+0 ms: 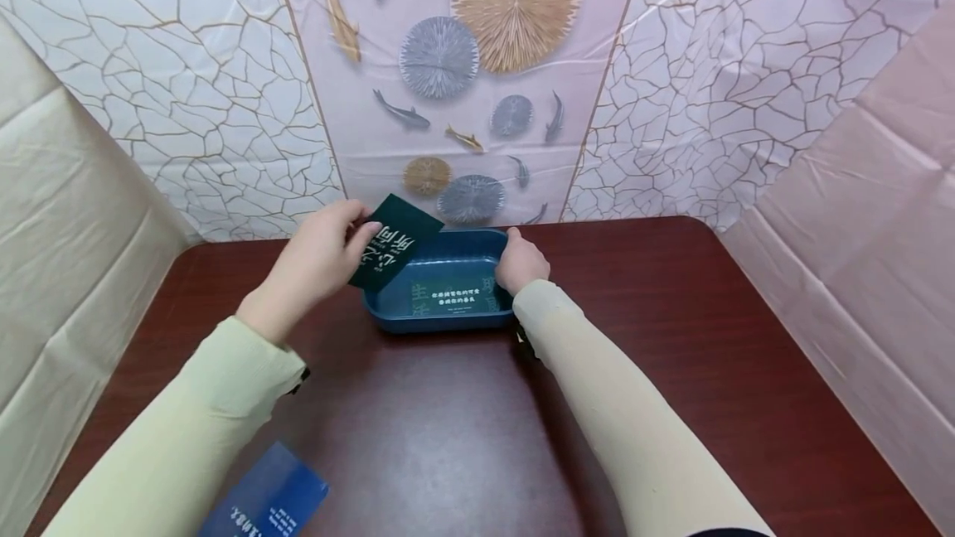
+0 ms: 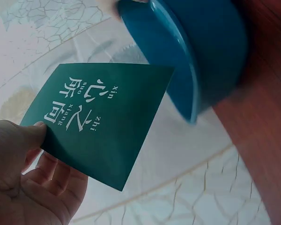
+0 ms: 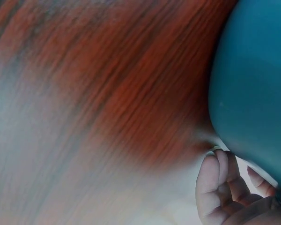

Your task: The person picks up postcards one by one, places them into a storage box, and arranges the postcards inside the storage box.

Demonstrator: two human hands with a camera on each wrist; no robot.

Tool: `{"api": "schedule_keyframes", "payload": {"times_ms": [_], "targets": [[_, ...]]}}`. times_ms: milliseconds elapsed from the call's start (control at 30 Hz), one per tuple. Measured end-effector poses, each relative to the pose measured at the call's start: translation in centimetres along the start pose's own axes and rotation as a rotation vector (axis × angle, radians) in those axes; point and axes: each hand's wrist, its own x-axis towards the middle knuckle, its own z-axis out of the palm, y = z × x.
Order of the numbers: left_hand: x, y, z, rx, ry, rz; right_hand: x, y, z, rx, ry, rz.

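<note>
My left hand (image 1: 313, 251) pinches a dark green card (image 1: 403, 230) between thumb and fingers. The card tilts over the left end of a blue rectangular tray (image 1: 440, 323). White Chinese characters and small pinyin cover this card (image 2: 117, 140) in the left wrist view. My right hand (image 1: 525, 263) grips the tray's right end, thumb at the rim. In the right wrist view, fingers of that hand (image 3: 229, 192) curl beside the outer wall of the tray (image 3: 253, 93). Another green card (image 1: 455, 298) with white writing lies flat inside the tray.
A blue card (image 1: 272, 491) with white print lies on the reddish-brown table (image 1: 448, 421) near the front left, partly behind the left sleeve. Patterned cloth (image 1: 462, 127) hangs at the table's back edge, and pale cloth (image 1: 858, 255) hangs along both sides.
</note>
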Motion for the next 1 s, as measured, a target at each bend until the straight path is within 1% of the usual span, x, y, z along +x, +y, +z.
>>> {"api": "schedule_keyframes", "payload": {"times_ms": [133,233,367,467,533,633,767,867,933,1000], "targets": [[1.6,0.6,2.1,-0.037,-0.064,-0.038,-0.1,-0.2,-0.1,-0.002,-0.004,0.003],[2.2,0.7,3.8,-0.067,-0.131,-0.072,-0.1,-0.5,-0.1,0.006,-0.011,0.0],[2.4,0.2,5.7,-0.115,-0.208,-0.115,0.0,-0.6,-0.1,0.006,-0.013,-0.006],[2.3,-0.2,6.9,-0.137,-0.237,-0.136,0.1,-0.5,0.1,0.008,-0.017,-0.012],[2.3,-0.5,7.5,-0.133,-0.251,-0.144,0.2,-0.5,0.2,0.011,-0.019,-0.012],[2.1,-0.6,7.9,-0.127,-0.289,-0.155,0.3,-0.4,0.3,0.011,-0.021,-0.011],[2.0,-0.8,8.0,-0.11,-0.355,-0.173,0.3,-0.2,0.3,0.01,-0.012,-0.007],[1.9,-0.9,7.9,-0.063,-0.405,-0.182,0.3,-0.1,0.3,0.007,-0.008,-0.003],[1.9,-1.0,7.9,-0.031,-0.433,-0.195,0.3,0.0,0.2,0.002,-0.007,0.0],[1.9,-1.1,7.9,-0.009,-0.453,-0.196,0.2,0.1,0.1,-0.003,-0.007,0.001]]}}
